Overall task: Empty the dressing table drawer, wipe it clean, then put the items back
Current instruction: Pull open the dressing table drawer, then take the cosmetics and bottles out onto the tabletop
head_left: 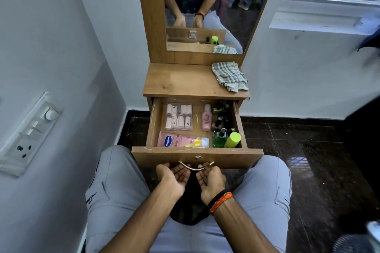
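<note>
- Left hand [174,176] and right hand [208,177], palms up, each keep a grip curled under the handle [195,167].
- Drawer [196,155] stands pulled out, full of bottles.
- Checked cloth [229,76] lies on the worktop [181,82].

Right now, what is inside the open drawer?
The drawer holds a clear case of rollers, pink bottle, Vaseline tube, green bottles; rear bottles are partly hidden.
</note>
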Action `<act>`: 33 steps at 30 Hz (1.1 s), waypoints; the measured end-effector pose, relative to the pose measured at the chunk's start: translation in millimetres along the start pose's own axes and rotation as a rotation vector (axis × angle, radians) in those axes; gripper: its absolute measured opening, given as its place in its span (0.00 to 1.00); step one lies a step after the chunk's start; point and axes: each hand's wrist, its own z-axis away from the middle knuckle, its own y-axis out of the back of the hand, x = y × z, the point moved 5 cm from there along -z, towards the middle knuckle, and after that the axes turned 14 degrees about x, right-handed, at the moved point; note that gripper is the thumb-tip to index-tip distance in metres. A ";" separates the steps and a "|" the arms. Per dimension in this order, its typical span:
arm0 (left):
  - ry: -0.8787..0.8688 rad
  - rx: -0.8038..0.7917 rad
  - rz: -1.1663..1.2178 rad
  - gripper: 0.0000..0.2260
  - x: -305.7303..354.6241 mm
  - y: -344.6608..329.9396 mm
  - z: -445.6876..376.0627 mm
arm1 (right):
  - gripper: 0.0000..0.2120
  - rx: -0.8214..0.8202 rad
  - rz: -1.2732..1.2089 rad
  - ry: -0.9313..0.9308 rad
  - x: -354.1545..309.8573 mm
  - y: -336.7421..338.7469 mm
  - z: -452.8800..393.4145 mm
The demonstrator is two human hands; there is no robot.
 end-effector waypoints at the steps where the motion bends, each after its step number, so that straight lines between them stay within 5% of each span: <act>1: 0.002 0.003 0.004 0.18 -2.1 4.2 1.1 | 0.09 0.005 0.002 -0.002 2.6 3.5 1.6; 16: 0.005 0.001 0.031 0.18 -17.4 30.7 21.0 | 0.07 -0.041 0.060 -0.034 12.4 30.2 13.7; 23: -0.003 -0.016 -0.079 0.14 -25.1 36.7 32.7 | 0.08 0.028 0.113 0.090 -4.6 41.5 43.9; 33: -0.329 -0.351 -0.178 0.11 42.1 -9.4 90.7 | 0.08 -0.369 0.026 0.221 -73.7 -23.4 91.5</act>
